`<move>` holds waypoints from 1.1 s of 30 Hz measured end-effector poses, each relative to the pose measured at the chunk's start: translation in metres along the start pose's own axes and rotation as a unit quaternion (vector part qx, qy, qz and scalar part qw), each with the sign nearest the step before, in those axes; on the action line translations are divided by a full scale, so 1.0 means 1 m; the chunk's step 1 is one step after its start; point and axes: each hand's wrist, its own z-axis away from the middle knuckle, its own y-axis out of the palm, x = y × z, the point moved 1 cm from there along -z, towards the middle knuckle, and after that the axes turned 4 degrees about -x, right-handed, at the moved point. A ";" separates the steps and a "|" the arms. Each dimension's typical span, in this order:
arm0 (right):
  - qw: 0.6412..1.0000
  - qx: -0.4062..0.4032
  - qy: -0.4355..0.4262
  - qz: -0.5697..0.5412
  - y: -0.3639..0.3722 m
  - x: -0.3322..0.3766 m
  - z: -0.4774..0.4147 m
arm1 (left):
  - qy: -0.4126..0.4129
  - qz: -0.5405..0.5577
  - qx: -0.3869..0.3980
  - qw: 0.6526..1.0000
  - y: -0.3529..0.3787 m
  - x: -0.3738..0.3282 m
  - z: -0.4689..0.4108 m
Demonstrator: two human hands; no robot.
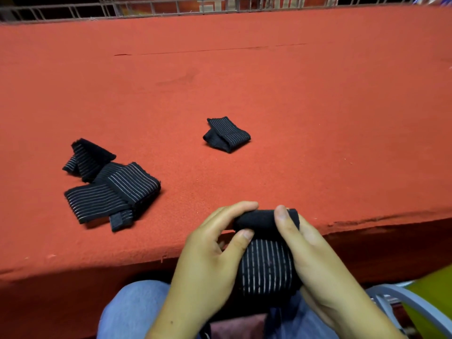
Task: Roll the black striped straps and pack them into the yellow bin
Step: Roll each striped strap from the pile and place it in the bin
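"Head camera first: what was the cloth like?"

"A ribbed black elastic strap (266,265) with thin pale stripes, its upper end rolled into a plain dark cylinder. It was held over the lap, at the near edge of the fuzzy red felt table (269,81)."

"And the hands?"

"The left hand (208,253) curled round the roll's left end, thumb on the front. The right hand (310,255) clasped the right side, thumb pressed on top."

"How many straps?"

"One held, one small folded strap (227,134) lying mid-table, and an overlapping heap (112,187) to the left whose count I couldn't tell. One yellow plastic bin (435,294) showed a corner at lower right."
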 end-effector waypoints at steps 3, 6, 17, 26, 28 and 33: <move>0.999 0.000 0.025 -0.035 -0.003 0.001 -0.001 | 0.012 -0.009 0.017 1.000 0.000 -0.001 0.001; 0.998 0.022 0.029 -0.053 -0.005 0.003 0.000 | -0.086 0.111 0.065 0.988 0.000 -0.006 0.001; 0.993 0.046 0.053 -0.092 -0.004 0.001 0.002 | -0.122 0.146 0.042 0.981 -0.001 -0.007 -0.002; 0.989 0.041 0.075 -0.121 -0.001 0.004 0.003 | -0.097 0.124 0.061 0.986 -0.003 -0.007 -0.002; 0.989 0.059 0.067 -0.121 -0.001 0.003 0.003 | -0.116 0.128 0.067 0.983 -0.004 -0.008 -0.003; 0.983 0.107 0.083 -0.121 -0.001 0.002 0.003 | -0.107 0.093 0.013 0.990 -0.002 -0.004 -0.006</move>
